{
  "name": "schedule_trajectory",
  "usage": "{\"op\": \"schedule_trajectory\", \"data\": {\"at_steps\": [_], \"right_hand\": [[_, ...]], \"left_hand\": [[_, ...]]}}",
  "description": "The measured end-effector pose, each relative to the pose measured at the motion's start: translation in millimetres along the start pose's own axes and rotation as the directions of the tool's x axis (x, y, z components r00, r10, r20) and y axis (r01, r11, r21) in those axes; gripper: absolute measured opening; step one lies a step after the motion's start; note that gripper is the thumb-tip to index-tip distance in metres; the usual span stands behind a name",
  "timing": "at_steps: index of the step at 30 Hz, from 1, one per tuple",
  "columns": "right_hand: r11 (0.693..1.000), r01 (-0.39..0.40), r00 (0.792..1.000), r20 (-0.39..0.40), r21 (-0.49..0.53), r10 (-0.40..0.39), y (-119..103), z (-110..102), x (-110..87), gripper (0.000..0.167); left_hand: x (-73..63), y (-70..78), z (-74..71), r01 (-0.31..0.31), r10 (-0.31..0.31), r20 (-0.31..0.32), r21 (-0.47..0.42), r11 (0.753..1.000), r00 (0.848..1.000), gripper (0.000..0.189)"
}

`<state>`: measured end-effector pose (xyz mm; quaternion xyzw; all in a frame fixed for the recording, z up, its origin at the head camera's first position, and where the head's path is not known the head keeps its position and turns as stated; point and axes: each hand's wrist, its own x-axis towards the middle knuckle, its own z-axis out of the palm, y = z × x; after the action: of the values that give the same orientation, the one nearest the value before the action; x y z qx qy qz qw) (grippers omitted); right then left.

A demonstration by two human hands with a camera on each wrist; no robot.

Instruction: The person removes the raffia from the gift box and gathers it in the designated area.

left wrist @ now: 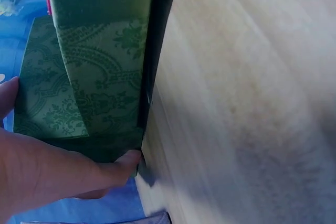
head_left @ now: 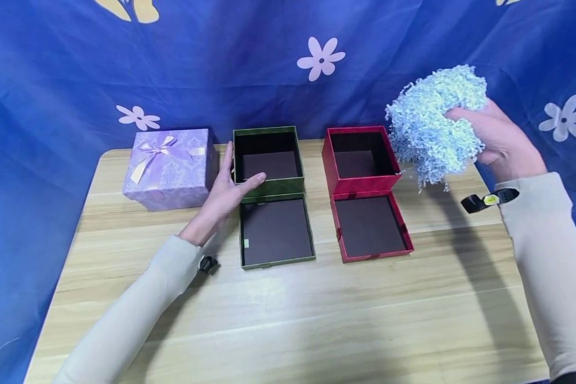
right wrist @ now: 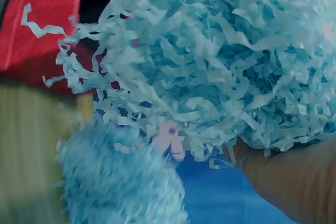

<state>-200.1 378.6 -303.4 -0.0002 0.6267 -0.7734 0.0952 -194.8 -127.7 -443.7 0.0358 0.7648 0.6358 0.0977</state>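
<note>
In the head view my right hand (head_left: 504, 138), raised at the right, grips a big fluffy bundle of light blue shredded crinkle paper (head_left: 422, 122). Loose strands dangle from it, and its left edge reaches the red box (head_left: 360, 184). The right wrist view shows the shredded paper (right wrist: 210, 66) close up, with a second, blurred clump hanging lower left. My left hand (head_left: 223, 192) rests against the left side of the uncovered green box (head_left: 278, 186), thumb extended over its front corner. In the left wrist view the fingers (left wrist: 123, 166) touch the patterned green box (left wrist: 100, 87).
A closed lilac gift box (head_left: 173, 165) with a ribbon bow stands left of my left hand. The upturned green lid (head_left: 278, 229) and upturned red lid (head_left: 372, 226) lie before their boxes. Behind the wooden table (head_left: 288, 320) hangs a blue flowered cloth (head_left: 249, 64).
</note>
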Motion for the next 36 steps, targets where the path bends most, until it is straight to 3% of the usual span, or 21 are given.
{"op": "schedule_trajectory", "data": {"at_steps": [6, 10, 14, 17, 19, 20, 22, 26, 27, 33, 36], "right_hand": [[1.000, -0.004, 0.992, -0.129, 0.018, 0.006, 20.5, -28.0, -16.6, 0.034], [0.999, -0.018, 0.977, -0.214, -0.037, 0.010, 38.0, -46.8, -25.0, 0.038], [0.986, -0.087, 0.960, -0.276, -0.140, 0.045, 52.2, -64.7, -28.0, 0.050], [0.942, -0.170, 0.941, -0.333, -0.290, 0.067, 61.4, -73.9, -25.3, 0.068], [0.885, -0.234, 0.922, -0.380, -0.402, 0.072, 68.0, -77.9, -22.4, 0.082], [0.881, -0.242, 0.919, -0.388, -0.406, 0.073, 71.9, -79.3, -19.5, 0.085], [0.839, -0.280, 0.907, -0.415, -0.466, 0.072, 79.7, -81.4, -15.0, 0.093], [0.817, -0.320, 0.893, -0.440, -0.481, 0.091, 93.7, -84.5, -8.1, 0.108], [0.788, -0.347, 0.889, -0.446, -0.509, 0.103, 96.4, -85.2, -7.4, 0.114], [0.725, -0.455, 0.863, -0.457, -0.517, 0.215, 105.3, -87.2, -7.5, 0.133], [0.720, -0.492, 0.847, -0.459, -0.489, 0.267, 106.7, -85.5, -7.8, 0.137]], "left_hand": [[-0.8, -1.3, 0.9, -0.018, 0.019, 0.006, -0.020, 1.000, 1.000, 0.116], [-1.3, -1.5, 1.7, -0.037, 0.037, -0.001, 0.000, 0.999, 0.999, 0.113], [-2.5, -1.9, 1.5, -0.048, 0.048, -0.009, 0.016, 0.999, 0.999, 0.110], [-2.8, -2.4, 0.9, -0.055, 0.055, -0.014, 0.021, 0.998, 0.998, 0.110], [-3.1, -2.7, 0.5, -0.059, 0.059, -0.016, 0.024, 0.998, 0.998, 0.111], [-3.1, -2.9, 0.5, -0.061, 0.061, -0.015, 0.023, 0.998, 0.998, 0.111], [-3.2, -3.3, 0.7, -0.066, 0.066, -0.013, 0.023, 0.998, 0.998, 0.111], [-2.9, -3.7, 1.8, -0.078, 0.078, -0.011, 0.028, 0.997, 0.997, 0.110], [-2.8, -3.8, 2.2, -0.079, 0.080, -0.012, 0.029, 0.996, 0.997, 0.110], [-2.5, -4.4, 1.9, -0.083, 0.083, -0.017, 0.043, 0.996, 0.996, 0.110], [-2.6, -4.4, 1.0, -0.092, 0.093, -0.020, 0.051, 0.994, 0.995, 0.110]]}}
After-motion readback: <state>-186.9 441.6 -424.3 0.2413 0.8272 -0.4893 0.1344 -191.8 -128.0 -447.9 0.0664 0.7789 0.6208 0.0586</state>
